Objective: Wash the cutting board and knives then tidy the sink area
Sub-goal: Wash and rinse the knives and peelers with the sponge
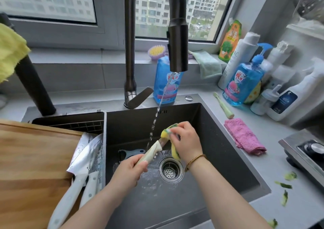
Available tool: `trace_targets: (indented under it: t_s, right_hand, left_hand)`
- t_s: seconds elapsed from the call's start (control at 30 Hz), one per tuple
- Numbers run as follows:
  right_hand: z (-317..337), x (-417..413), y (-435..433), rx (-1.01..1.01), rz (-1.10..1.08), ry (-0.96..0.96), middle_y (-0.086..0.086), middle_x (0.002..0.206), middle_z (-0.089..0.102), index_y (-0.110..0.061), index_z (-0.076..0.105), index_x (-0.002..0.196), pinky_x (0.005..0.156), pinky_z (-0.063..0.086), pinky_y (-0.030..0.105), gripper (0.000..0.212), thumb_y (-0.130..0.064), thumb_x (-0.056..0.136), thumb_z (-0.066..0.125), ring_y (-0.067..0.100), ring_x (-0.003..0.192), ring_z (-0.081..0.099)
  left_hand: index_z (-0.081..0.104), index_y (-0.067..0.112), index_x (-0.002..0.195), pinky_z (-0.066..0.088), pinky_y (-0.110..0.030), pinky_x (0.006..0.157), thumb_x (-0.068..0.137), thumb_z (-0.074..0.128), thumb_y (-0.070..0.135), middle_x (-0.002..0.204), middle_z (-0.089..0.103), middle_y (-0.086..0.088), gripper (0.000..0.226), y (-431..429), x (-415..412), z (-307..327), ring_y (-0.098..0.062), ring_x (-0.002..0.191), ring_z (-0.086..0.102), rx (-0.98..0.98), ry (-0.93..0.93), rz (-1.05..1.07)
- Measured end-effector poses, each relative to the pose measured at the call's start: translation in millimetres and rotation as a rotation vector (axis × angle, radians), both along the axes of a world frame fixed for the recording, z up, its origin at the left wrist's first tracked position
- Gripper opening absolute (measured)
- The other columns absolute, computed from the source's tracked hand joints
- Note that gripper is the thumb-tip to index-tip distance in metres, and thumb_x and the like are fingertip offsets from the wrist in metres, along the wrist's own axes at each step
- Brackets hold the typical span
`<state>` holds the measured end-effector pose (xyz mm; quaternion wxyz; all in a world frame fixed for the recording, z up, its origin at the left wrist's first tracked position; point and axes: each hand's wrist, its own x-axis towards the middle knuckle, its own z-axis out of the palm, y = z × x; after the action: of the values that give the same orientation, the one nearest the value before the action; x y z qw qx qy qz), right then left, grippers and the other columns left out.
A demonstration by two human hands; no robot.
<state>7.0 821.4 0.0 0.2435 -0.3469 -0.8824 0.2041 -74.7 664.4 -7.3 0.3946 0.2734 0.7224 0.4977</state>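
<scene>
Kitchen sink station under a window; grey table [259, 160] surrounds a dark sink [219, 141]. Tall dark faucet [177, 36] running, thin stream falling into the basin just left of the hands.

Left hand [130, 170]: fingers closed around the cream handle of a small knife [152, 150], held over the basin near the drain [171, 169], blade end pointing up and away from the person. Right hand [186, 142]: fingers closed on a yellow-green sponge [169, 132], which is folded over the knife's blade; blade itself mostly hidden by sponge. Thin bracelet on right wrist.

Wooden cutting board [33, 167] lies across the left side of the sink. Against its right edge, two larger knives rest: a cleaver [84, 153] with wet blade and a second white-handled knife [93, 179] beside it, handles toward the person. A blue-grey peeler [129, 153] lies on the basin floor left of the drain.

On the table right of the sink: folded pink cloth [245, 136], a pale green vegetable stalk [223, 106] behind it, green peel scraps [285, 185] nearer the person. Blue soap bottles [242, 85] and white bottles cluster at the back right corner. Green cloth [208, 64] and round brush [156, 52] on the window sill. Yellow cloth [10, 52] hangs at far left.
</scene>
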Motion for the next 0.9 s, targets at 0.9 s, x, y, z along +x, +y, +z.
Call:
trace_targets:
  t_s: [0.9]
  right_hand:
    - [-15.3,2.5,-4.3,-0.102,-0.210,0.061,0.010,0.114,0.048,-0.006,0.067,0.109,0.083,0.035,0.017,0.026,-0.020,0.090,0.054,0.021,0.109,0.046]
  left_hand:
    - [0.068,0.009,0.106,0.036,0.003,0.068,0.077,0.069,0.003,0.087,0.053,0.019,0.029,0.7,-7.2,-12.3,0.007,0.079,0.049,0.127,0.500,0.223]
